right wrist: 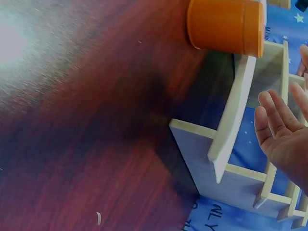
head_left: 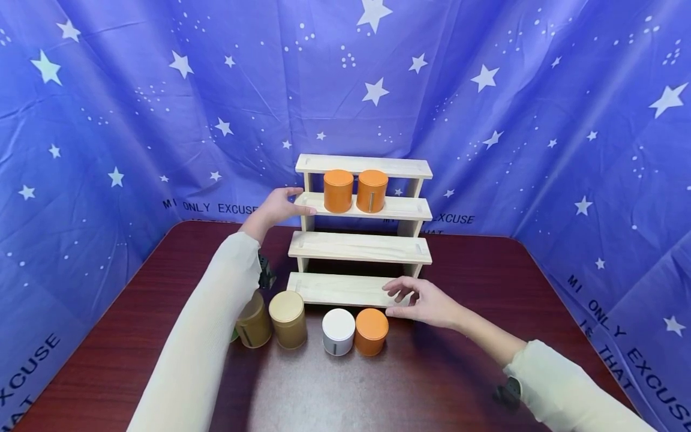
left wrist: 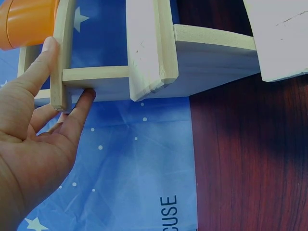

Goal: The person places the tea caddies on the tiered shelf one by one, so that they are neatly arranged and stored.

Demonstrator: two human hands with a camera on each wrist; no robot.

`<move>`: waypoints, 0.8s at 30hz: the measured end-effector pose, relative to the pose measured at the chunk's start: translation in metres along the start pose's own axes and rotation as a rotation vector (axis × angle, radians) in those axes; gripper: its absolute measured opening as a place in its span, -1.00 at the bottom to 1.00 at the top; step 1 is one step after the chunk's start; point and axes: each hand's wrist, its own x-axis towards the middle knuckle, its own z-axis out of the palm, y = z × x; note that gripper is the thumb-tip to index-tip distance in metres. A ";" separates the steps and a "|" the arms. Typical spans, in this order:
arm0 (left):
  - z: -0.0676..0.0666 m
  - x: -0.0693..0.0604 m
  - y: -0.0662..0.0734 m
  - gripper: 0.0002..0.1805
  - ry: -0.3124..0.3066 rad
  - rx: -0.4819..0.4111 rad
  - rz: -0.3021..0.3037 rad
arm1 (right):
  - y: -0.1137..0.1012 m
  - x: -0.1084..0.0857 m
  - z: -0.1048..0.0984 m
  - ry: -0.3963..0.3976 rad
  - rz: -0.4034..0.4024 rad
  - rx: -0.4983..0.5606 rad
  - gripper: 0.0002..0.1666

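A pale wooden stepped display shelf (head_left: 361, 247) stands against the backdrop. At the left end of its second board from the top, my left hand (head_left: 276, 209) grips the board; in the left wrist view the thumb (left wrist: 49, 45) lies on the board's edge and the other fingers reach behind and under it. Two orange tins, one on the left (head_left: 338, 193) and one on the right (head_left: 372, 193), stand on that same board. My right hand (head_left: 429, 303), fingers loosely bent and holding nothing, hovers by the right end of the lowest board, near an orange tin (head_left: 371, 333) on the table.
Beside the front orange tin stands a silver-white tin (head_left: 338, 333). Further left are two gold tins, one nearer the middle (head_left: 288, 321) and one (head_left: 254, 324) partly behind my left sleeve. A sliver of something green (head_left: 234, 336) shows there. Starry blue cloth surrounds the dark red table (head_left: 442, 372).
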 end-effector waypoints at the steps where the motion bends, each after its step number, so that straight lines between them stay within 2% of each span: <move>1: 0.000 0.000 0.000 -0.11 0.000 0.000 -0.003 | 0.001 -0.001 0.002 -0.005 -0.003 -0.006 -0.49; 5: 0.000 -0.001 0.001 -0.10 0.000 -0.012 -0.007 | 0.004 -0.005 0.009 -0.013 -0.019 -0.001 -0.51; 14: 0.000 -0.001 0.002 -0.11 0.000 -0.003 0.001 | 0.004 -0.014 0.019 -0.066 0.010 0.040 -0.48; 24: 0.000 0.001 0.000 -0.13 -0.002 0.004 0.010 | 0.013 -0.020 0.030 -0.059 0.020 0.081 -0.42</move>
